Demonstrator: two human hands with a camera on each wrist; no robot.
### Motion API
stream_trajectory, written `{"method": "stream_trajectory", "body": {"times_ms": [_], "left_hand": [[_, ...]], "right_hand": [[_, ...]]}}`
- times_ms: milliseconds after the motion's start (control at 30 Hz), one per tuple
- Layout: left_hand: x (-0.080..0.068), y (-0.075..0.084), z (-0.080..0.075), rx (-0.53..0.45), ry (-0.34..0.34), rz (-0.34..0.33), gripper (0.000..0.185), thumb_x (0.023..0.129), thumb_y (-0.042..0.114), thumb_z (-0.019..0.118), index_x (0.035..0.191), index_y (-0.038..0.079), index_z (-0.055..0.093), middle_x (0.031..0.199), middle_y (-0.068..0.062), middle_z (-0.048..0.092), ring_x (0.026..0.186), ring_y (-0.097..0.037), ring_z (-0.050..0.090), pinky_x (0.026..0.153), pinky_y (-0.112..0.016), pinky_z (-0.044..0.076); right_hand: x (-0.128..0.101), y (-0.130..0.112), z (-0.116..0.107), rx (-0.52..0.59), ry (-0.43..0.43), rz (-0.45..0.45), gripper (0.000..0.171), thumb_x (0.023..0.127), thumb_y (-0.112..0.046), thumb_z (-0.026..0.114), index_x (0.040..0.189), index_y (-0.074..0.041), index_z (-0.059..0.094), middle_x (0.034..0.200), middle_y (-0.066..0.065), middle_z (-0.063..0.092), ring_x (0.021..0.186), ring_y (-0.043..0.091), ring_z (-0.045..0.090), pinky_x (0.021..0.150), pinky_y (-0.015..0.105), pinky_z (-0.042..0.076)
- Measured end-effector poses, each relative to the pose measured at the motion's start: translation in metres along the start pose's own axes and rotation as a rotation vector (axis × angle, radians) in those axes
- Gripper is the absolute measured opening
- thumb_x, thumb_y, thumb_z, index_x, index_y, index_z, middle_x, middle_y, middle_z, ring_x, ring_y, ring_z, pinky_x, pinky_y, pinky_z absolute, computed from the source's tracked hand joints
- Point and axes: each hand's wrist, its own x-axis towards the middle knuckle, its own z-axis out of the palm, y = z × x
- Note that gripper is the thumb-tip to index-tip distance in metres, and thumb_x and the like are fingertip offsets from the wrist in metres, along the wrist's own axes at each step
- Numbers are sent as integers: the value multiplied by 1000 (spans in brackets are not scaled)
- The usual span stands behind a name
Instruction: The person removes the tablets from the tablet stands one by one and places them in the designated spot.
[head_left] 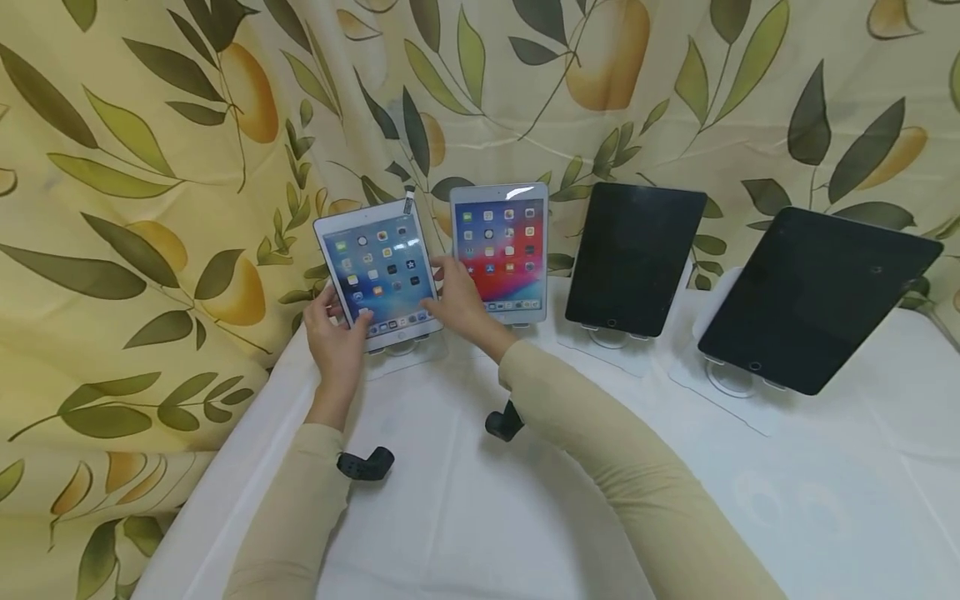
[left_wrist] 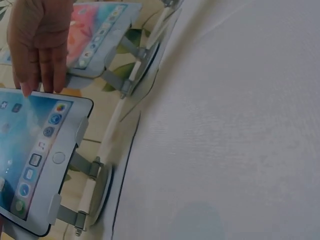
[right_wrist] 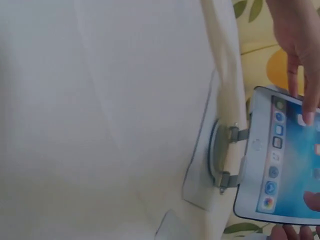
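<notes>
White-framed tablet [head_left: 381,272] sits leftmost on its stand [head_left: 401,346] at the counter's [head_left: 465,500] back edge; left hand [head_left: 333,333] fingers clamped on its lower-left edge, right hand [head_left: 457,300] fingers straight against the right edge; best steadied evenly, avoid twisting the stand.

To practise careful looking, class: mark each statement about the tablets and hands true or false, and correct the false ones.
1. Four tablets stand on stands on the white table. True.
2. All four screens are lit. False: the two right-hand dark tablets are off.
3. The left hand holds the leftmost tablet at its left edge. True.
4. The right hand rests on a dark tablet. False: it is at the leftmost tablet's right edge.
5. The second tablet lies flat. False: it stands propped up.
</notes>
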Motion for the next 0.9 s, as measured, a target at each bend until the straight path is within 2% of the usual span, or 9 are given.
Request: {"method": "stream_trajectory", "body": {"times_ms": [133, 300, 400, 567, 767, 900], "left_hand": [[5, 2, 2, -35, 9, -43, 54, 79, -3, 72, 127, -3, 47, 117, -19, 46, 98, -23, 47, 78, -30, 44], [5, 2, 0, -102, 2, -80, 52, 79, -3, 71, 123, -4, 45, 114, -15, 47, 95, -16, 47, 75, -22, 42], [1, 1, -4, -154, 20, -63, 51, 77, -4, 73, 120, -5, 45, 108, -9, 48, 90, -12, 50, 72, -17, 42], [-6, -1, -11, -258, 83, -31, 48, 74, -5, 76, 111, -5, 45, 98, 3, 46, 83, -6, 52, 69, -15, 44], [-13, 6, -15, -290, 74, -29, 46, 75, -2, 76, 108, -2, 43, 96, 5, 44, 82, -5, 53, 70, -16, 46], [-18, 16, -16, -315, 66, -4, 46, 76, -3, 75, 109, -2, 43, 97, 6, 43, 82, -6, 52, 71, -17, 46]], "right_hand": [[3, 3, -3, 44, 16, -20, 52, 87, -3, 65, 133, -5, 39, 117, 12, 49, 96, 21, 54, 79, 28, 51], [1, 12, -3, 146, 35, -58, 39, 91, -2, 59, 125, -6, 41, 111, 10, 51, 91, 21, 54, 78, 26, 51], [0, 13, 0, 161, 37, -116, 37, 91, -3, 60, 122, -7, 42, 109, 10, 52, 93, 21, 54, 81, 26, 51], [-6, 10, 3, 108, 55, -238, 37, 89, -7, 63, 123, -8, 47, 107, 8, 55, 95, 19, 57, 84, 26, 52], [-18, 4, -2, 103, 151, -312, 34, 87, -8, 66, 120, -8, 55, 103, 8, 60, 88, 17, 61, 81, 23, 53], [-29, -1, -10, 144, 200, -318, 35, 85, -8, 68, 118, -6, 57, 101, 9, 63, 83, 18, 61, 79, 24, 53]]}}
